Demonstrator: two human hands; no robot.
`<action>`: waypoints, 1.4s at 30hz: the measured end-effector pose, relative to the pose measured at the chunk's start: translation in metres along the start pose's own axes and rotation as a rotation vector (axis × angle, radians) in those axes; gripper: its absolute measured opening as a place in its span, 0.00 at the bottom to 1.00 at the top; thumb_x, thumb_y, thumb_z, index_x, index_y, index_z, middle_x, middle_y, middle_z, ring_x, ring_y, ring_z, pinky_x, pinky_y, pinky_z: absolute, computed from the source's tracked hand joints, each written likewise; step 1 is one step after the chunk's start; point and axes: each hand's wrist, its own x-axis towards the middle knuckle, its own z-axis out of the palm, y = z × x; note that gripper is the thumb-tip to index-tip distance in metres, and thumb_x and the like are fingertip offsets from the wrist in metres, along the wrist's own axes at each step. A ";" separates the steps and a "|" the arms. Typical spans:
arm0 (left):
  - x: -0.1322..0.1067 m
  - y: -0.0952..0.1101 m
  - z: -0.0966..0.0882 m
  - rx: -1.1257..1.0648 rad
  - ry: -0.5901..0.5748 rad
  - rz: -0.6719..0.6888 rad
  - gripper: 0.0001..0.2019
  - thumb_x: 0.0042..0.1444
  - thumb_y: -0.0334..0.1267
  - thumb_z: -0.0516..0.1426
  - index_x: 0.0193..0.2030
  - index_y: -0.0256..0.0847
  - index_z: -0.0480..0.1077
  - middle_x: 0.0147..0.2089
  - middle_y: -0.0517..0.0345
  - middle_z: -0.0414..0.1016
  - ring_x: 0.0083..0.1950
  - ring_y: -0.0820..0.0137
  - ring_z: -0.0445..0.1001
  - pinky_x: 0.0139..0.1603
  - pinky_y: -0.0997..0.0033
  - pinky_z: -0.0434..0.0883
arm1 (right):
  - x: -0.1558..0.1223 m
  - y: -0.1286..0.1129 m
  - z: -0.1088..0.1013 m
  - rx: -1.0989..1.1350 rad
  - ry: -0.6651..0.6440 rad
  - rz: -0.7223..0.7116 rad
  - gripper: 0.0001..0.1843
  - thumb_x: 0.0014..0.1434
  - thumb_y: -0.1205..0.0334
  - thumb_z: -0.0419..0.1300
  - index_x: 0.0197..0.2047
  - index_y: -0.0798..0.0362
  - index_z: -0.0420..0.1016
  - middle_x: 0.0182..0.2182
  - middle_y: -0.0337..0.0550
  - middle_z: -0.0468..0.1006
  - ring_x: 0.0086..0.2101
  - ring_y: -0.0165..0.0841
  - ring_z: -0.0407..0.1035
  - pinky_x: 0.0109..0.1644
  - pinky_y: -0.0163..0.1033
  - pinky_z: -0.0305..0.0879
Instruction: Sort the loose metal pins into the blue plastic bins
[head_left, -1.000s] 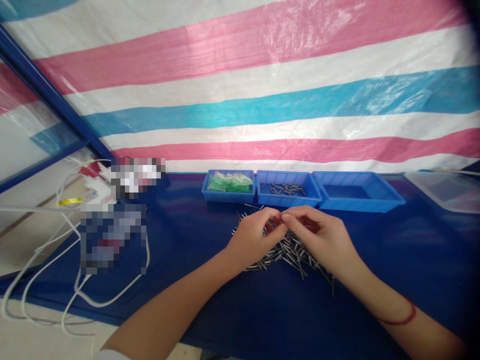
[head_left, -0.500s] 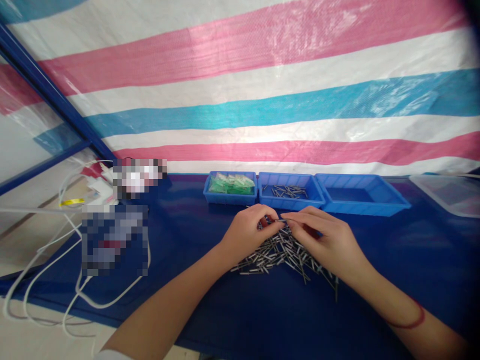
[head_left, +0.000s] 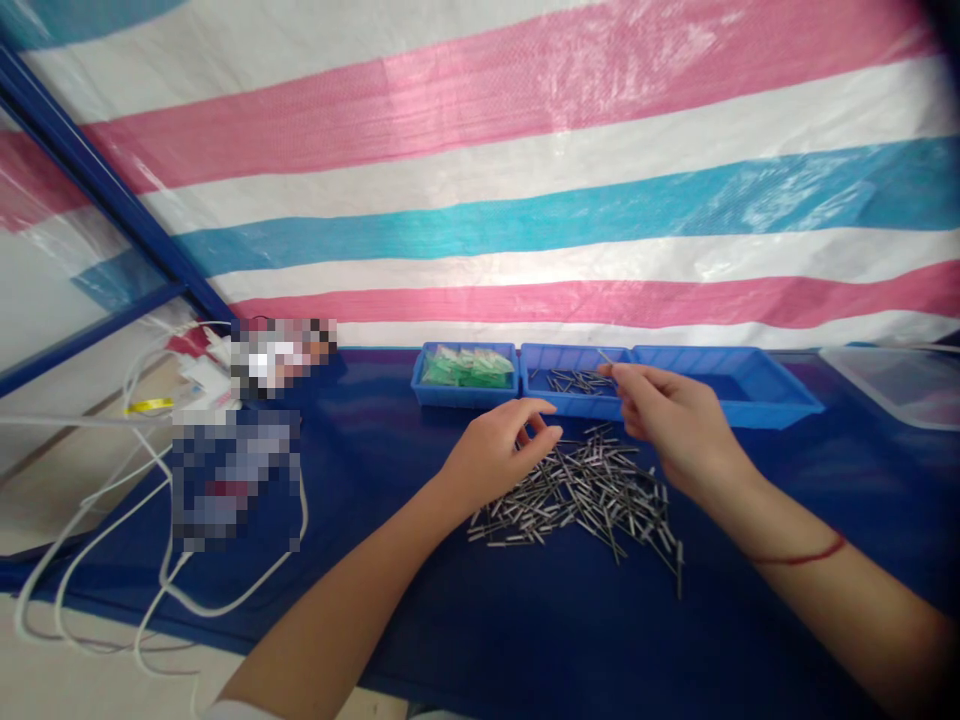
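A loose pile of thin metal blind rivets (head_left: 592,490) lies on the blue tabletop (head_left: 555,630). My left hand (head_left: 499,445) is over the pile's left edge, its thumb and forefinger apart and nothing between them. Pinched between the thumb and fingers of my right hand (head_left: 671,415) is one blind rivet (head_left: 604,356), its tip poking up to the left. That hand is at the right front of the middle blue bin (head_left: 540,403), where several similar rivets (head_left: 577,381) lie on the bottom.
Left of the middle bin, a blue bin (head_left: 450,396) holds green-and-clear plastic packets (head_left: 469,368). A wider blue bin (head_left: 772,408) adjoins on the right, then a clear plastic container (head_left: 885,385). White cables (head_left: 225,608) trail at the left. A striped plastic sheet (head_left: 480,230) hangs behind.
Both hands were together over the pile with a rivet between their fingers. My right hand has moved away and up to the middle bin with a rivet; my left hand stayed, fingers now apart.
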 end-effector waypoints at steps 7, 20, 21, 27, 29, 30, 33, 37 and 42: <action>0.000 -0.003 0.001 0.202 -0.083 0.136 0.11 0.63 0.38 0.51 0.43 0.36 0.72 0.39 0.52 0.75 0.38 0.70 0.73 0.44 0.71 0.69 | 0.001 -0.006 -0.003 0.179 -0.070 0.196 0.19 0.52 0.45 0.62 0.37 0.54 0.77 0.21 0.35 0.61 0.18 0.22 0.49 0.17 0.32 0.42; 0.026 0.006 0.004 0.413 -0.265 0.178 0.11 0.63 0.35 0.50 0.46 0.41 0.73 0.44 0.55 0.75 0.41 0.69 0.75 0.42 0.72 0.69 | -0.019 0.009 -0.020 -0.059 -0.052 0.024 0.15 0.56 0.51 0.57 0.31 0.53 0.77 0.19 0.35 0.60 0.20 0.26 0.53 0.22 0.35 0.48; 0.030 0.010 0.007 0.445 -0.295 0.187 0.12 0.63 0.36 0.50 0.46 0.42 0.74 0.43 0.55 0.75 0.41 0.69 0.75 0.41 0.72 0.69 | -0.020 0.010 -0.020 -0.059 -0.054 0.028 0.15 0.57 0.51 0.57 0.32 0.53 0.77 0.19 0.35 0.60 0.20 0.26 0.53 0.22 0.35 0.48; 0.050 0.020 0.021 0.623 -0.408 0.184 0.11 0.61 0.36 0.52 0.41 0.46 0.77 0.35 0.57 0.73 0.35 0.68 0.75 0.30 0.73 0.66 | -0.023 0.014 -0.016 -0.105 -0.110 0.013 0.17 0.57 0.50 0.55 0.31 0.54 0.77 0.20 0.37 0.62 0.21 0.28 0.55 0.22 0.34 0.50; 0.052 0.017 0.024 0.648 -0.440 0.215 0.10 0.60 0.36 0.54 0.41 0.49 0.77 0.34 0.58 0.72 0.35 0.68 0.75 0.28 0.74 0.64 | -0.023 0.015 -0.016 -0.122 -0.125 0.011 0.16 0.57 0.50 0.55 0.30 0.53 0.76 0.20 0.37 0.62 0.21 0.28 0.55 0.22 0.35 0.49; 0.053 0.015 0.025 0.652 -0.448 0.238 0.10 0.60 0.36 0.54 0.42 0.50 0.77 0.34 0.58 0.72 0.35 0.68 0.74 0.28 0.74 0.63 | -0.022 0.016 -0.016 -0.127 -0.130 0.014 0.16 0.57 0.50 0.56 0.30 0.53 0.76 0.20 0.37 0.62 0.21 0.28 0.55 0.22 0.35 0.49; 0.053 0.009 0.024 0.672 -0.444 0.288 0.09 0.60 0.37 0.55 0.41 0.50 0.77 0.35 0.59 0.73 0.35 0.69 0.74 0.29 0.74 0.63 | -0.022 0.015 -0.016 -0.140 -0.137 0.018 0.16 0.57 0.51 0.56 0.28 0.52 0.75 0.20 0.37 0.63 0.22 0.28 0.55 0.23 0.35 0.49; 0.053 0.006 0.021 0.723 -0.441 0.312 0.08 0.59 0.37 0.55 0.39 0.47 0.77 0.34 0.59 0.73 0.35 0.69 0.74 0.30 0.73 0.62 | -0.022 0.012 -0.017 -0.177 -0.141 0.000 0.17 0.57 0.50 0.55 0.26 0.53 0.75 0.20 0.38 0.64 0.22 0.29 0.57 0.23 0.35 0.50; 0.049 0.005 0.014 0.739 -0.437 0.320 0.09 0.62 0.39 0.53 0.39 0.45 0.76 0.35 0.57 0.73 0.34 0.69 0.73 0.31 0.72 0.63 | -0.023 0.011 -0.017 -0.225 -0.147 -0.009 0.17 0.57 0.50 0.56 0.28 0.53 0.77 0.20 0.37 0.65 0.22 0.29 0.59 0.24 0.36 0.53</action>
